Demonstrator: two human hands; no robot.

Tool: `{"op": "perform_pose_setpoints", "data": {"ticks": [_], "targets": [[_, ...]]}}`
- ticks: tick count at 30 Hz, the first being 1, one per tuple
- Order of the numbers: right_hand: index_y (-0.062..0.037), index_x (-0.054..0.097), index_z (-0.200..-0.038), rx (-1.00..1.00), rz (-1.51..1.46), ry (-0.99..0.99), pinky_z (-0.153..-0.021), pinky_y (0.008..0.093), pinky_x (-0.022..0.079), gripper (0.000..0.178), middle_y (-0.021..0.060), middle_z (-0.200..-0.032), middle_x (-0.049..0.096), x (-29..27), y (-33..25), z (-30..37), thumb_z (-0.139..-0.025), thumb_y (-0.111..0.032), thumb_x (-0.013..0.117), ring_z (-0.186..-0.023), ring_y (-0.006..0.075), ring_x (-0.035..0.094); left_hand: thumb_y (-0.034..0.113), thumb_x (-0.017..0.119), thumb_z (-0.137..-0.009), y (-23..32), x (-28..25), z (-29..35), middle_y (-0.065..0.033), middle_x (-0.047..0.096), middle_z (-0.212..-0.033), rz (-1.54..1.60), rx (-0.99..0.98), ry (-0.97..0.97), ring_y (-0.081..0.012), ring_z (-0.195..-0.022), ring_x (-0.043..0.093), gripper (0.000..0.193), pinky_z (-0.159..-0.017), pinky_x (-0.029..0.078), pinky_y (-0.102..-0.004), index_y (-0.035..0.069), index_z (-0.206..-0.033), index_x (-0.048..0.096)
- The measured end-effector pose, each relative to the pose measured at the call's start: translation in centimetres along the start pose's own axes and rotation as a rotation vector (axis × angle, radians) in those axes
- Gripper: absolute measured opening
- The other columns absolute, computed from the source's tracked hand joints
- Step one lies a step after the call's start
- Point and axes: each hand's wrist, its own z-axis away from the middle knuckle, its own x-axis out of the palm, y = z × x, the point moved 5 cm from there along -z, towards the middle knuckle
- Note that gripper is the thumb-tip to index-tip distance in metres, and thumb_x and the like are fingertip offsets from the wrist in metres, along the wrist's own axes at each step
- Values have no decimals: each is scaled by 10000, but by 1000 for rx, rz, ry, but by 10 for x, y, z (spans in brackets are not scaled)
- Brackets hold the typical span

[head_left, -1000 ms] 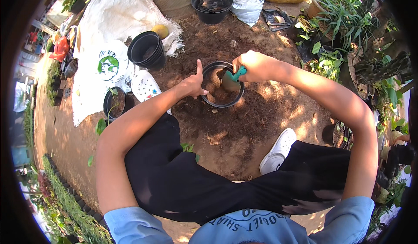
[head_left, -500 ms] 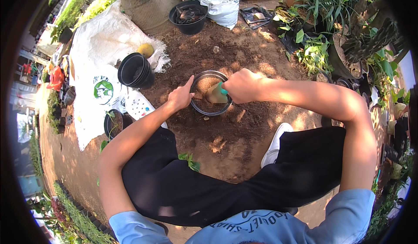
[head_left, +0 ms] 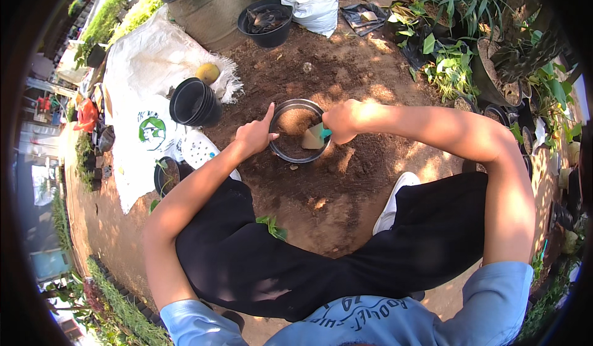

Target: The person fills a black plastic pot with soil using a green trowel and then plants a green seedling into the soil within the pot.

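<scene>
A round black pot stands on the ground in front of me, with brown soil inside. At its left rim is my left hand, index finger stretched along the edge and thumb against the side, holding the pot. My right hand is closed round the green handle of a hand trowel at the pot's right side. The trowel's pale blade dips into the pot, against the soil. Part of the handle is hidden by my fingers.
Nested black pots sit on a white sack at the left, beside a yellowish round fruit. A black pot of dry leaves stands farther off. A small potted plant is near my left forearm. Potted greenery lines the right.
The trowel blade has shifted slightly right inside the pot, toward its right wall, and my right hand has moved right with it. My left hand stays at the rim.
</scene>
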Motion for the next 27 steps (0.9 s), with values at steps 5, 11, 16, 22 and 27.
{"op": "perform_pose_setpoints", "data": {"ticks": [5, 11, 16, 22, 27], "targets": [[-150, 722, -1201, -55, 37, 50, -775, 394, 582, 423, 148, -1022, 735, -25, 9, -3, -783, -183, 661, -961, 295, 717, 412, 669, -924, -2, 3, -8, -259, 705, -1016, -7, 5, 0, -426, -969, 691, 961, -829, 542, -516, 197, -1601, 22], [2, 728, -940, -49, 128, 88, -666, 410, 588, 263, 152, -906, 733, -22, 6, -5, -793, -203, 654, -828, 282, 733, 400, 701, -904, 1, 3, -17, -242, 701, -1076, -40, -34, -60, -411, -1038, 676, 958, -873, 526, -505, 171, -1590, 73], [32, 694, -1076, -81, -34, -176, -669, 376, 590, 438, 107, -950, 742, -45, -3, 1, -920, -362, 584, -755, 232, 743, 385, 772, -846, 8, -3, -26, -255, 697, -1062, -87, -8, -101, -421, -1041, 670, 1057, -869, 519, -504, 122, -1578, 56], [46, 692, -1077, -52, -36, -139, -675, 375, 601, 492, 115, -948, 747, -24, 6, -22, -938, -394, 523, -725, 217, 744, 383, 785, -837, 9, -5, -36, -291, 685, -1025, -91, 88, -181, -444, -1034, 658, 1125, -863, 511, -514, 54, -1564, -8], [59, 716, -943, -77, -51, -60, -627, 435, 582, 298, 187, -887, 737, -18, 13, -16, -814, -178, 590, -797, 280, 743, 382, 776, -846, 1, -10, -29, -298, 678, -1038, -44, 141, -201, -455, -1032, 652, 1122, -862, 510, -514, 50, -1568, -15]]}}
